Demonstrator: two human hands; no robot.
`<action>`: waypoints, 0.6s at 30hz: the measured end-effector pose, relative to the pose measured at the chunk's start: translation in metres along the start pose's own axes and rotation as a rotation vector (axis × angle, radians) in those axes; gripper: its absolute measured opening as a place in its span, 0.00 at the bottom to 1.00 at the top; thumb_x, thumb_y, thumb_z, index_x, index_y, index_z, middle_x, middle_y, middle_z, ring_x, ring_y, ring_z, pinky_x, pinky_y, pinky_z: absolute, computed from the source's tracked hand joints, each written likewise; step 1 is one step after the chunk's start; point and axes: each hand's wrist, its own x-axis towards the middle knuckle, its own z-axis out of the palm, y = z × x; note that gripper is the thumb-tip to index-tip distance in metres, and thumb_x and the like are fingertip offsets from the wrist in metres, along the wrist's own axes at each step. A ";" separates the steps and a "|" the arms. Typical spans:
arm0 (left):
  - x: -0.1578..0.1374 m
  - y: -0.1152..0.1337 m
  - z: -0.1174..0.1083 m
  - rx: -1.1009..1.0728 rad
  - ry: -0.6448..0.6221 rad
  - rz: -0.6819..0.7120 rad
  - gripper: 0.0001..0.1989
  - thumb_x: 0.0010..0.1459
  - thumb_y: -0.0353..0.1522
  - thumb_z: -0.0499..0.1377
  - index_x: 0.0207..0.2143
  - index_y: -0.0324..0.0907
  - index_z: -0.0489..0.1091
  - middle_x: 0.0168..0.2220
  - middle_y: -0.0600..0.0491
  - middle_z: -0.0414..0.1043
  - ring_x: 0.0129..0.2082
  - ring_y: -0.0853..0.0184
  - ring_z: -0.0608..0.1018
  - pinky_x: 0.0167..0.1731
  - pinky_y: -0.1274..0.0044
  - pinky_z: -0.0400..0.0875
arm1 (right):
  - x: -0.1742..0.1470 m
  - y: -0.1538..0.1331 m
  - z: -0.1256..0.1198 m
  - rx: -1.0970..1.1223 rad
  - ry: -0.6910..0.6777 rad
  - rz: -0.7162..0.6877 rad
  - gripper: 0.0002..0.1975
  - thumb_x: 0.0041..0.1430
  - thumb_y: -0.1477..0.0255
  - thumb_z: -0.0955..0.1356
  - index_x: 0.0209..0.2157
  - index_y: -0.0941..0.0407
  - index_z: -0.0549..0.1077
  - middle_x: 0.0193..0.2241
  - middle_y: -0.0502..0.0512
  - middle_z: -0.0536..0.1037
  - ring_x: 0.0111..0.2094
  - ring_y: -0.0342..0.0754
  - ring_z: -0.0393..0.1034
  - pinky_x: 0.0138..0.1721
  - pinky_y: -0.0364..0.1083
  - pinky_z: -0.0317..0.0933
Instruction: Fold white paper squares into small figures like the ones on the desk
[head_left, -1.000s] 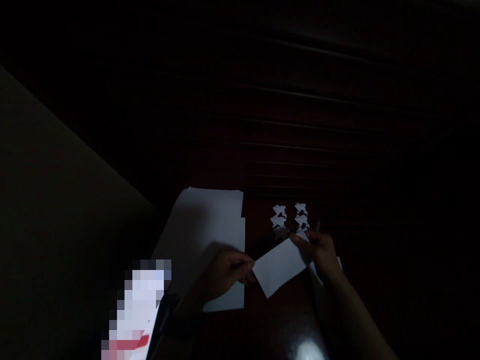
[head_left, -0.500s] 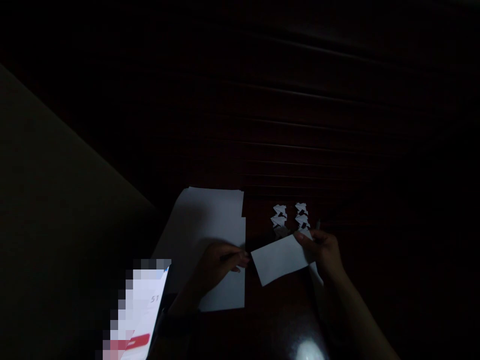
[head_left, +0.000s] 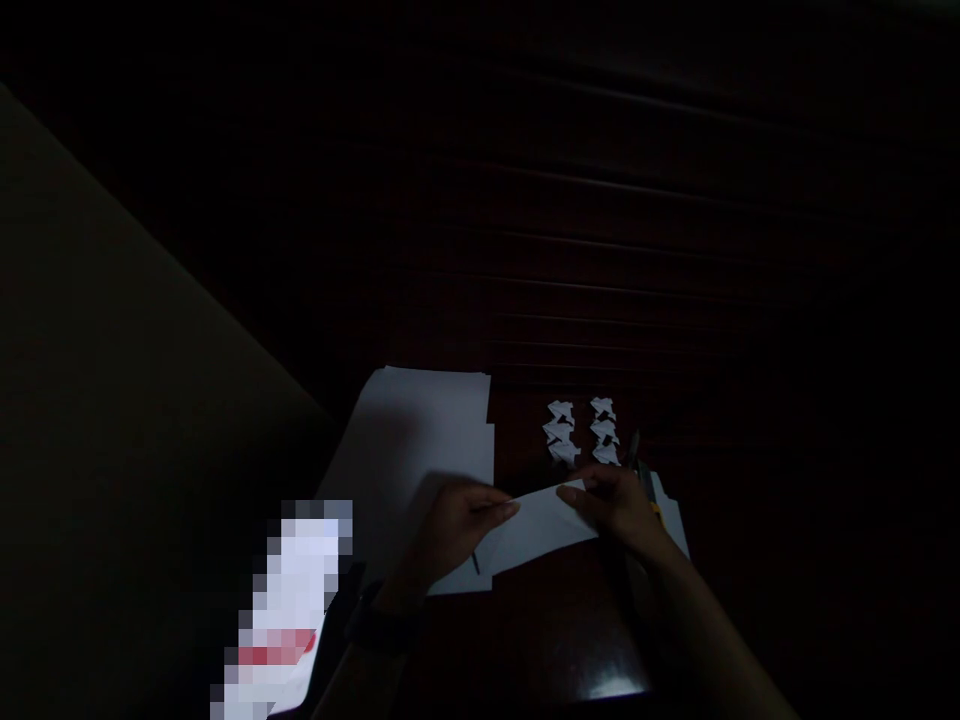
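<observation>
Between my hands, above the dark table, is a white strip of paper (head_left: 541,522). My left hand (head_left: 461,525) pinches its left end between thumb and fingers. The right end is gripped by my right hand (head_left: 615,507), thumb on top. Under and behind my left hand lies a stack of white paper sheets (head_left: 427,420). Several small folded paper figures (head_left: 561,430) stand in two columns just beyond the strip. A dark pointed tool with a yellow part (head_left: 637,455), perhaps scissors, lies partly hidden behind my right hand.
A lit phone screen (head_left: 289,600), partly pixelated, stands at the lower left near my left wrist. More white paper (head_left: 671,515) lies to the right of my right hand. A pale wall (head_left: 112,400) rises on the left. The scene is very dim.
My left hand has moved right and taken hold of the paper's left end. The right hand has shifted slightly left, uncovering more of the folded figures and the dark tool.
</observation>
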 end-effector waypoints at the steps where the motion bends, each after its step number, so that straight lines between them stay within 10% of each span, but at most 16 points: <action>1: -0.003 -0.001 0.001 0.011 -0.018 0.009 0.13 0.56 0.38 0.57 0.32 0.38 0.77 0.31 0.51 0.78 0.32 0.65 0.77 0.32 0.78 0.68 | -0.003 -0.002 -0.004 -0.058 -0.014 -0.066 0.12 0.48 0.64 0.72 0.32 0.58 0.77 0.26 0.53 0.77 0.28 0.47 0.70 0.28 0.43 0.61; 8: -0.035 0.007 0.023 0.163 -0.108 0.068 0.13 0.57 0.35 0.53 0.33 0.40 0.77 0.31 0.53 0.78 0.31 0.67 0.76 0.31 0.80 0.64 | -0.035 -0.013 0.008 -0.361 -0.403 -0.263 0.09 0.55 0.69 0.67 0.30 0.57 0.78 0.25 0.51 0.78 0.27 0.45 0.69 0.29 0.41 0.57; 18: -0.083 0.023 0.022 0.176 -0.008 0.060 0.10 0.52 0.34 0.57 0.24 0.41 0.76 0.24 0.54 0.77 0.27 0.66 0.75 0.26 0.80 0.62 | -0.076 0.011 -0.001 -0.150 -0.263 -0.117 0.12 0.46 0.65 0.71 0.20 0.60 0.77 0.17 0.50 0.73 0.20 0.42 0.62 0.23 0.41 0.53</action>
